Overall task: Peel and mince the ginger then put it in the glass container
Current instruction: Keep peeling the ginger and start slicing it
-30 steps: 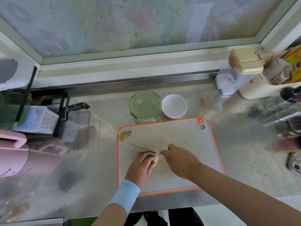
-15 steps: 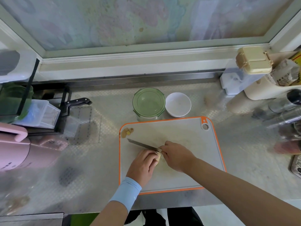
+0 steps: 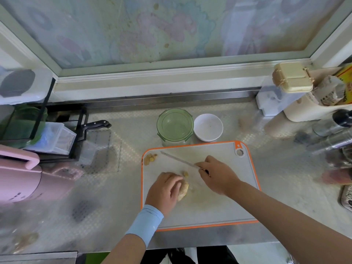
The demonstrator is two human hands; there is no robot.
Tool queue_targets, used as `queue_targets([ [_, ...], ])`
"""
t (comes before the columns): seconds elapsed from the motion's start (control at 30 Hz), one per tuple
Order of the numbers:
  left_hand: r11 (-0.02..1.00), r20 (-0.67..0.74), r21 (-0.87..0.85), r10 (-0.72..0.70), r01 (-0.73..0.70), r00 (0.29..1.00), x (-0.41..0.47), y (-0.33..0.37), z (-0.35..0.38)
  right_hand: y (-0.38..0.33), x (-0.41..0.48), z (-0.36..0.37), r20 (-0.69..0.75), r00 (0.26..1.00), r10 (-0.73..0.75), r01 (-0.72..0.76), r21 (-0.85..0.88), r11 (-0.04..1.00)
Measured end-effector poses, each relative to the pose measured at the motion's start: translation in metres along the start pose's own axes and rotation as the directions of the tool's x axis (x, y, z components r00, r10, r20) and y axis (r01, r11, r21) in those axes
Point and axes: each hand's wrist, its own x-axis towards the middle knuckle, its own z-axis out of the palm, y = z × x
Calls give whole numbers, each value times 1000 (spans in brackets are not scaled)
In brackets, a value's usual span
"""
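Fingers (image 3: 174,185) on ginger (image 3: 183,188), bowl (image 3: 208,128) beyond board (image 3: 228,212)

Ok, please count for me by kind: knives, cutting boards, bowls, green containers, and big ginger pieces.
Knives: 2, the knife in the right hand and a black-handled knife at far left.
Cutting board: 1
White bowl: 1
Green container: 1
Big ginger piece: 1, held by the left hand.
Total: 6

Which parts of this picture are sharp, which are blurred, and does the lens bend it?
Head view: the cutting board, ginger and knife in the middle are fairly sharp; the pink appliance at left and the metal bottles at right are smeared; the window frame looks bent, a wide-angle effect; light is soft.
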Motion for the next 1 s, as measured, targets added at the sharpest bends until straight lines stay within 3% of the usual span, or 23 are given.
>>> queue_targets([
  [0.13,957,74,39,-289,286,955,20,2,-1,5,-3,-3,-88,996,-25,23,-15,1000],
  [0.2,933,130,90,-358,349,925,26,2,2,8,-6,-1,-96,995,-23,20,-32,999],
  [0.4,945,358,95,-325,312,876,54,11,6,16,-9,2,-98,995,35,-37,-20,999],
  [0.53,956,472,239,-268,171,840,74,10,2,16,-8,2,-110,992,59,-59,-3,998],
  [0.63,952,468,270,-263,147,844,75,11,-2,13,-7,4,-117,992,54,-54,3,999],
  [0.7,945,429,235,-309,225,849,74,5,-10,11,-5,5,-121,991,55,-53,17,998],
  [0.87,815,67,83,-579,574,812,72,-36,-44,3,1,9,-110,993,43,-39,38,999],
  [0.93,791,60,50,-612,610,788,73,-46,-54,-1,3,12,-98,994,45,-42,27,999],
  [1.0,817,104,101,-576,567,811,71,-51,-57,-5,3,14,-87,995,41,-40,22,999],
])
